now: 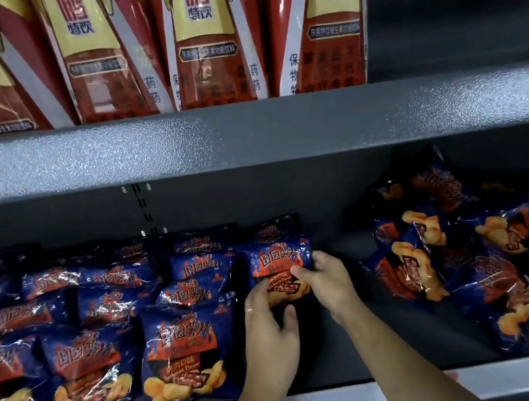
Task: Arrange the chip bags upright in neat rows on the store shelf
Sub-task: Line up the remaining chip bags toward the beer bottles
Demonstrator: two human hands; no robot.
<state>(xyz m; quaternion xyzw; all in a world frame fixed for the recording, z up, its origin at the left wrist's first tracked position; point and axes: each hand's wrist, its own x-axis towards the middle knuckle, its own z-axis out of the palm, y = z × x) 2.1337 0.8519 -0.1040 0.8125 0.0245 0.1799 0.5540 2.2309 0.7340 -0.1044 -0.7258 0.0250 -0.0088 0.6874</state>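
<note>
Two hands hold one glossy dark-blue chip bag with a flame print (278, 260), propped nearly upright at the right end of the rows on the dark grey metal shelf (350, 356). The left hand (269, 327) grips its lower left corner, and the right hand (326, 280) pinches its right edge. Matching blue bags in rows (179, 352) stand just to the left. A jumbled heap of the same bags (466, 258) lies apart on the right. Red-and-gold cartons (206, 36) line the shelf above.
</note>
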